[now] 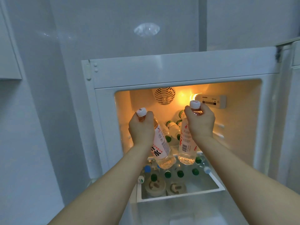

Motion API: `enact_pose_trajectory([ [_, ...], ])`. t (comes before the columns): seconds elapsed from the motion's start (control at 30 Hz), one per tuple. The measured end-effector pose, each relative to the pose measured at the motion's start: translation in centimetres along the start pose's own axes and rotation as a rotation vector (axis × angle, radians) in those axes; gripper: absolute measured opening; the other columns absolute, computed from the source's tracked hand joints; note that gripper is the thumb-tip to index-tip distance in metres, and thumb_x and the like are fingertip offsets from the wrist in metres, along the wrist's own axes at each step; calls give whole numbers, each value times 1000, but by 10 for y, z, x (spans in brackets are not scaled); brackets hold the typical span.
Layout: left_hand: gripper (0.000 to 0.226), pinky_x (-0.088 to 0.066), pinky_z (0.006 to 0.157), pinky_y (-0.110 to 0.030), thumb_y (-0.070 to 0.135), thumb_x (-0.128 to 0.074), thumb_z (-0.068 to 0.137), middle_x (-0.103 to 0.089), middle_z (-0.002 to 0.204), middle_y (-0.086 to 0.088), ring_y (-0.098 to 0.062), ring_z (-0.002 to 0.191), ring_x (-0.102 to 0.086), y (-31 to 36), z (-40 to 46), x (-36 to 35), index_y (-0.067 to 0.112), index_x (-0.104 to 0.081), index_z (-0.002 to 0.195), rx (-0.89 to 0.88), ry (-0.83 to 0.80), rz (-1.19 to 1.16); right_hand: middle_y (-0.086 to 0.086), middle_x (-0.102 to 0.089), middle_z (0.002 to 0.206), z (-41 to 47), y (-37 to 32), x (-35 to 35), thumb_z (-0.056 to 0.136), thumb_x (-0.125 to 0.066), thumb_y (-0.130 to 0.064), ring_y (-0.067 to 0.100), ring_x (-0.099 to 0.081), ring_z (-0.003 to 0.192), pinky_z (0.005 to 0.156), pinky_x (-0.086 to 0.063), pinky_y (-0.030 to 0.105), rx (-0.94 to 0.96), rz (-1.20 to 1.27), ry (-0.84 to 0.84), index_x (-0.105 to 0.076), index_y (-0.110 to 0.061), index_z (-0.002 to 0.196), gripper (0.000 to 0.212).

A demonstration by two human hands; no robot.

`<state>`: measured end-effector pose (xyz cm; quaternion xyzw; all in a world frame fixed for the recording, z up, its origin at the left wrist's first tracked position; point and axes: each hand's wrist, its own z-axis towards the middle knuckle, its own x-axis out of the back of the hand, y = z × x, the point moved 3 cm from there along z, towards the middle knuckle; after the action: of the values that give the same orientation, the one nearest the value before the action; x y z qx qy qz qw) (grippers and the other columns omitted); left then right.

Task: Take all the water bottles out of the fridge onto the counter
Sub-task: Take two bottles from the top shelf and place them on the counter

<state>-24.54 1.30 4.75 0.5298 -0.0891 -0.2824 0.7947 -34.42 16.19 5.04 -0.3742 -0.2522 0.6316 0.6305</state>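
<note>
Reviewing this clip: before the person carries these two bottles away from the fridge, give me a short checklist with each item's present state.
1. Left hand grips its bottle at the neck, under the white cap: ok.
2. Right hand grips the second bottle at the neck: ok.
3. Both bottles lifted off the shelf: ok.
4. Bottles past the fridge opening: cannot tell.
5. Fridge emptied of bottles: not ok; green-capped bottles stand in the lower bin, others lie on the shelf behind.
6. Counter free to receive them: cannot tell, it is out of view.
</note>
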Motion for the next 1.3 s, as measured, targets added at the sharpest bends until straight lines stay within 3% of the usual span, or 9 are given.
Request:
enact_pose_trajectory([
  [0.23, 25, -44, 63, -32, 30, -59, 79, -59, 67, 0, -17, 60, -55, 32, -42, 65, 4, -56, 79, -16, -2, -2, -5, -59, 75, -69, -61, 12, 85, -63, -25, 12, -52, 71, 65, -42, 29, -2, 13, -61, -63, -16, 82, 10],
  [0.37, 20, -46, 66, -30, 27, -61, 82, -63, 70, -2, -18, 65, -57, 48, -63, 110, 7, -60, 78, -23, 17, 23, 7, -64, 80, -114, -84, 15, 83, -65, -25, 18, -56, 73, 68, -46, 33, -54, 63, -110, -63, -12, 80, 14],
  [0.53, 15, -47, 64, -30, 24, -62, 82, -65, 70, 0, -17, 64, -58, 50, -94, 167, 13, -60, 72, -15, 48, 102, 6, -67, 82, -163, -105, 7, 85, -67, -26, 22, -63, 78, 74, -51, 37, -94, 82, -290, -66, -15, 81, 12],
  [0.7, 18, -48, 64, -32, 28, -60, 79, -67, 72, -3, -18, 65, -60, 52, -108, 224, 12, -59, 72, 22, 149, 141, 4, -67, 83, -197, -130, -10, 84, -67, -30, 19, -63, 77, 74, -50, 36, -132, 139, -435, -67, -18, 81, 13],
  [1.0, 17, -47, 65, -30, 21, -57, 82, -62, 64, -1, -16, 62, -56, 82, -122, 295, 10, -50, 71, -116, 285, 306, 4, -64, 80, -236, -156, -52, 87, -66, -25, 9, -57, 69, 63, -43, 22, -209, 293, -674, -66, -6, 91, 19],
  [1.1, 19, -41, 64, -29, 20, -57, 83, -53, 62, 4, -15, 61, -47, 75, -132, 319, 12, -46, 70, -103, 337, 355, 1, -65, 76, -256, -156, -65, 87, -67, -25, 7, -59, 67, 63, -45, 21, -229, 343, -742, -65, -9, 84, 17],
  [1.2, 18, -44, 66, -31, 22, -58, 82, -58, 64, 4, -15, 64, -55, 65, -148, 342, 7, -51, 75, -61, 402, 393, -2, -62, 72, -278, -154, -76, 88, -67, -24, 3, -57, 61, 58, -45, 13, -259, 399, -831, -62, -12, 78, 16],
  [1.3, 18, -43, 65, -31, 23, -58, 82, -58, 66, 2, -15, 63, -53, 60, -164, 366, 10, -50, 73, -28, 479, 441, -2, -61, 73, -299, -154, -89, 87, -68, -26, 8, -57, 65, 64, -45, 19, -296, 441, -920, -62, -14, 78, 16],
])
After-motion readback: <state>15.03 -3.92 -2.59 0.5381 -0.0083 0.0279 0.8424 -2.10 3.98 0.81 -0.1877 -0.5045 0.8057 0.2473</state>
